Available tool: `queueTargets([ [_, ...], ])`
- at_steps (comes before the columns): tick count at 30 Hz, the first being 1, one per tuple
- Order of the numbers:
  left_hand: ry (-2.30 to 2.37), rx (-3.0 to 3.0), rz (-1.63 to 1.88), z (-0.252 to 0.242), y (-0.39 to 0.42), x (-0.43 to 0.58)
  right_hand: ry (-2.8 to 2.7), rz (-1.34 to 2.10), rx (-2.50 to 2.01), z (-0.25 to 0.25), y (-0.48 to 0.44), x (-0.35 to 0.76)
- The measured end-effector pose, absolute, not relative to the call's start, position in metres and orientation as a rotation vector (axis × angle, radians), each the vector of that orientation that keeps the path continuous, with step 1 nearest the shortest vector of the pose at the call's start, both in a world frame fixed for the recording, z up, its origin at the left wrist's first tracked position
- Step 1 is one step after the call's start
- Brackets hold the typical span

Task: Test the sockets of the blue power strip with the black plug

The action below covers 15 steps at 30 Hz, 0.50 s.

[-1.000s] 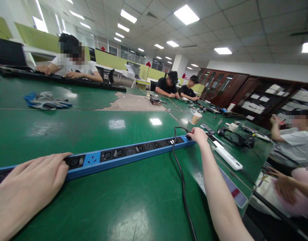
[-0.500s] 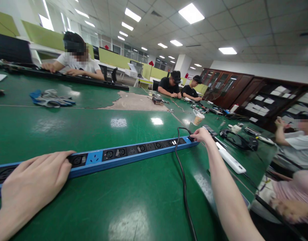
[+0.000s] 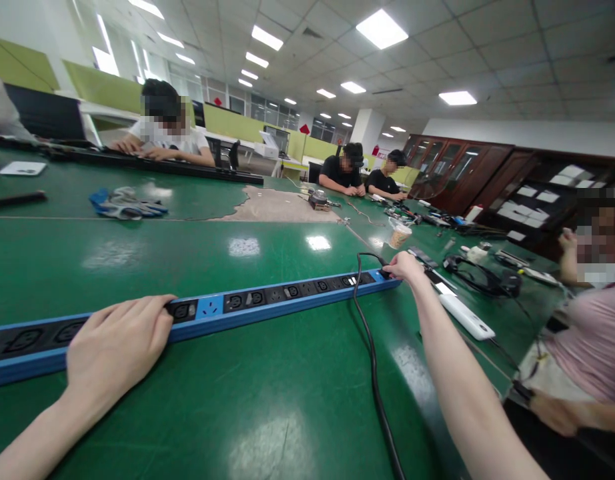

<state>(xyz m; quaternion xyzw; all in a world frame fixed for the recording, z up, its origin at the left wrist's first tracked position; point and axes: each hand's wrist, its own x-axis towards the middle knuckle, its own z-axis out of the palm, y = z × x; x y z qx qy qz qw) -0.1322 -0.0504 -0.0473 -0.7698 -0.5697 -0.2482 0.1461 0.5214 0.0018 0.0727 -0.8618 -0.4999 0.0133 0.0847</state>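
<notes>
the left hand (image 3: 118, 347) lay flat, palm down and fingers loose, pressing on the long blue power strip (image 3: 267, 301) near the surface's near edge. the right hand (image 3: 405, 265) pinched the black plug at the strip's far end, its black cable (image 3: 372, 373) trailing back toward the near edge. just beyond lay a white power strip (image 3: 466, 317); blue gloves (image 3: 125, 203) sat well apart on the green surface (image 3: 267, 413).

Blue-grey gloves (image 3: 125, 203) lie on the green counter (image 3: 247, 373). A white power strip (image 3: 466, 317) rests near a cup (image 3: 399, 235), possibly of snacks; wooden cabinets (image 3: 467, 180) stand behind.
</notes>
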Motion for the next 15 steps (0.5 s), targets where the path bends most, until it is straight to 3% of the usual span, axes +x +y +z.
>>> queueTargets([
  [5, -1.611, -2.132, -0.638, -0.049, -0.049, -0.133, -1.520, 0.088, -2.661, 0.079, 0.013, 0.523],
  [12, -1.601, -2.105, -0.597, -0.049, -0.048, -0.134, -1.477, -0.206, -2.589, 0.069, -0.001, 0.514],
  [15, -1.597, -2.107, -0.589, -0.049, -0.047, -0.134, -1.498, -0.152, -2.545, 0.074, -0.003, 0.512],
])
